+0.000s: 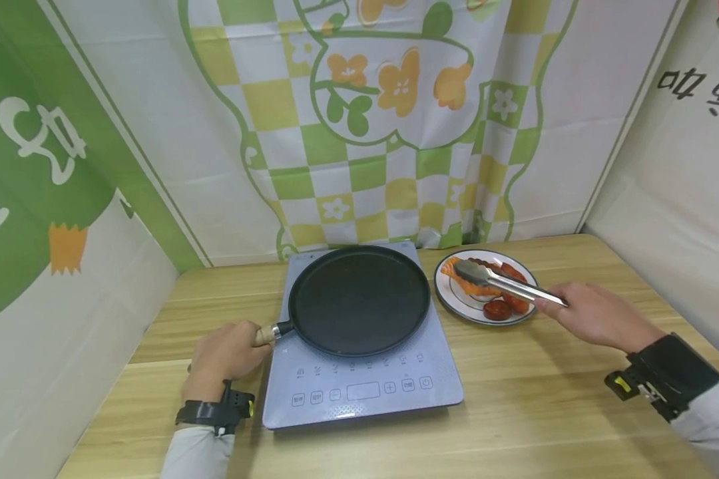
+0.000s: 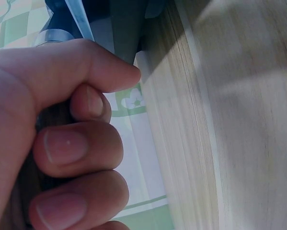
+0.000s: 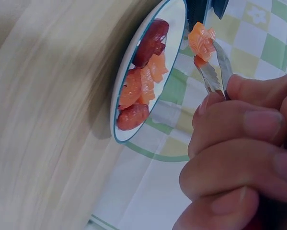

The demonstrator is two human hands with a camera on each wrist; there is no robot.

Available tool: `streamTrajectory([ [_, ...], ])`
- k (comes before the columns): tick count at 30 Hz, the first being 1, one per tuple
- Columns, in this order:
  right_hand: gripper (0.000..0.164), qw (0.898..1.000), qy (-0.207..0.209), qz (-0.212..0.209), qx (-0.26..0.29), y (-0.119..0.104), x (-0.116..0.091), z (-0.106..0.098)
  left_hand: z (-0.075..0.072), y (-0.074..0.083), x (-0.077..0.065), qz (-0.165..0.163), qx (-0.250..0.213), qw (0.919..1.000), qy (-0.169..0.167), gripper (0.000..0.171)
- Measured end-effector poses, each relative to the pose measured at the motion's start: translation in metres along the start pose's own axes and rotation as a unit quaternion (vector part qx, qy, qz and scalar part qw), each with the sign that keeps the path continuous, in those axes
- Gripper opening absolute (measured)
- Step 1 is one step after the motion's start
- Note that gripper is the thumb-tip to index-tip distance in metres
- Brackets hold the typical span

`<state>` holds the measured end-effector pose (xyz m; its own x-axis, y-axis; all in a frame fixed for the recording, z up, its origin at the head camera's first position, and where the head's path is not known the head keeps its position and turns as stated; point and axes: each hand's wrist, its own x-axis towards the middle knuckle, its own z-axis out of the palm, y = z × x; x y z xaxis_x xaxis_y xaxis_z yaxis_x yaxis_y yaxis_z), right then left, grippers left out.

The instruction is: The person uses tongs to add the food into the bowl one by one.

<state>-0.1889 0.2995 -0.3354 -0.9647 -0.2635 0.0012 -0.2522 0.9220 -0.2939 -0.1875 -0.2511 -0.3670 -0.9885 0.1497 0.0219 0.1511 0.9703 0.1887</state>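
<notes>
My left hand (image 1: 228, 352) grips the wooden handle (image 1: 266, 334) of a flat black pan (image 1: 359, 299), which sits on an induction cooker (image 1: 365, 414). In the left wrist view the fingers (image 2: 81, 148) curl round the handle. Metal tongs (image 1: 524, 287) are in my right hand (image 1: 599, 316), their tips over a white plate (image 1: 455, 307) with a dark rim. Pinched between the tong tips is an orange piece of salmon (image 3: 200, 42), raised off the plate in the right wrist view. More salmon (image 3: 145, 84) and several reddish-brown sausage pieces (image 3: 132, 117) lie on the plate.
A wooden table (image 1: 503, 412) carries the cooker, with the plate at its back right. Close behind both hangs a checked, flowered curtain (image 1: 395, 179). Printed sheets stand at the left (image 1: 30, 199) and right (image 1: 683, 173). Cameras are strapped to both wrists.
</notes>
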Motion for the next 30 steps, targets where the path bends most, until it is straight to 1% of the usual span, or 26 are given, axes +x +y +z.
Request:
streamTrajectory([
  [5, 0.046, 1.000, -0.001, 0.003, -0.006, -0.005, 0.000, -0.003, 0.000, -0.001, 0.000, -0.001, 0.001, 1.0000, -0.003, 0.031],
  [8, 0.045, 1.000, 0.004, -0.004, -0.010, -0.009, 0.001, -0.004, 0.000, -0.001, 0.000, -0.003, 0.001, 1.0000, -0.004, 0.031],
  [15, 0.050, 1.000, 0.010, -0.017, -0.009, -0.017, 0.004, -0.007, 0.001, -0.002, 0.000, 0.000, 0.000, 1.0000, -0.004, 0.031],
  [24, 0.048, 1.000, 0.010, -0.022, -0.007, -0.024, 0.008, -0.012, 0.000, -0.001, 0.000, 0.001, -0.004, 1.0000, -0.004, 0.032],
  [30, 0.046, 1.000, 0.003, -0.020, -0.008, -0.031, 0.009, -0.015, 0.000, -0.001, 0.000, 0.001, -0.005, 1.0000, -0.006, 0.032],
])
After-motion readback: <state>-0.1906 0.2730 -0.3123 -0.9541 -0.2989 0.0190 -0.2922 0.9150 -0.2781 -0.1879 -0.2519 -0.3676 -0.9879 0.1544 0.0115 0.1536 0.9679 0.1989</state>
